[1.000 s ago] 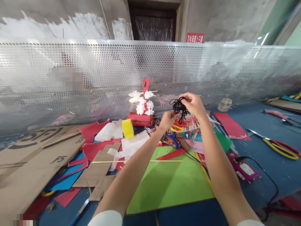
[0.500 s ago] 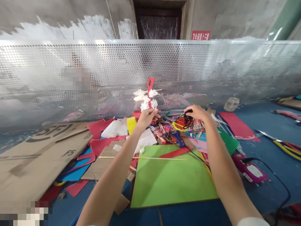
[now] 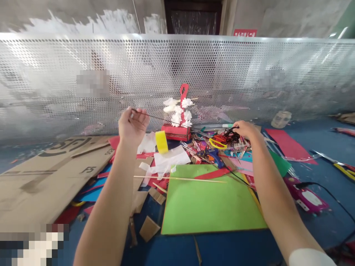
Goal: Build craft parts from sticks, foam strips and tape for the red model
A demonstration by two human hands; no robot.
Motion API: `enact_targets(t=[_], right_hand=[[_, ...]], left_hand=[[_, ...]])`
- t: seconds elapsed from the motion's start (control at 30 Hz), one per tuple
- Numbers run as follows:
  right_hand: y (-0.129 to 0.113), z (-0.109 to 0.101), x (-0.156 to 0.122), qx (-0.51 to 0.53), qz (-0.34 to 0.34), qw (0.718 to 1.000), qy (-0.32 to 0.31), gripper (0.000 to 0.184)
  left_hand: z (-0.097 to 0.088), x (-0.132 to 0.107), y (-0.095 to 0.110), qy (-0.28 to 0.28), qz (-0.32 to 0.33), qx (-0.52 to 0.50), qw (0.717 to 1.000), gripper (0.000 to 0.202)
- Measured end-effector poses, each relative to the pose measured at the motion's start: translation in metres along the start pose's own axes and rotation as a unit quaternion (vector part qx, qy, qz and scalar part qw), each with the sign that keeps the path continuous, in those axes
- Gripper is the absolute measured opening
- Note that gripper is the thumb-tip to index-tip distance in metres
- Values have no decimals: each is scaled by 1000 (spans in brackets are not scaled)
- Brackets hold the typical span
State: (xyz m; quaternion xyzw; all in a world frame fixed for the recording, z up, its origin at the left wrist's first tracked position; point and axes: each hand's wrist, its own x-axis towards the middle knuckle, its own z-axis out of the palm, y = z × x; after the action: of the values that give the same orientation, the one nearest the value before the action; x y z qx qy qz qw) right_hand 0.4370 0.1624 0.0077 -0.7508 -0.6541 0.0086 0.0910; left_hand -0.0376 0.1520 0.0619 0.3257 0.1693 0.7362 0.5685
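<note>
One black cord is spread between two bare hands above the cluttered bench. The left hand is raised on the left, its fingers curled and closed on a thin strand that slants down to the right, passing in front of a red cardboard model trimmed with crumpled white paper flowers. Past the model the strand is too fine to follow. The right hand pinches the dark tangle of the same cord between its thumb and fingers, over a heap of small craft scraps where yellow scissor handles show.

A roll of yellow tape stands just left of the model's base, beside white paper. Nearer the person lies a green sheet, with a thin wooden stick and a red strip across its far part; a blue glue gun rests near its far edge. Flattened cardboard covers the left side, and a perforated metal screen rises behind everything.
</note>
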Motion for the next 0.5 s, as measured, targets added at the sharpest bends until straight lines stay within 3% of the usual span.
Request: enact_targets(t=[0.1, 0.2, 0.33, 0.4, 0.5], right_hand=[[-1, -5, -1, -21, 27, 999, 19, 51], [-16, -12, -2, -3, -76, 997, 14, 67], [-51, -2, -2, 82, -258, 960, -77, 57], [-65, 12, -2, 77, -272, 952, -115, 42], [-71, 27, -1, 33, -239, 965, -102, 26]], left_hand=[[-1, 1, 13, -21, -30, -38, 999, 32], [7, -4, 23, -49, -32, -61, 996, 34], [19, -14, 47, -83, -19, -118, 989, 38], [18, -18, 63, -82, 34, -133, 987, 37], [11, -22, 84, -44, 116, -89, 988, 38]])
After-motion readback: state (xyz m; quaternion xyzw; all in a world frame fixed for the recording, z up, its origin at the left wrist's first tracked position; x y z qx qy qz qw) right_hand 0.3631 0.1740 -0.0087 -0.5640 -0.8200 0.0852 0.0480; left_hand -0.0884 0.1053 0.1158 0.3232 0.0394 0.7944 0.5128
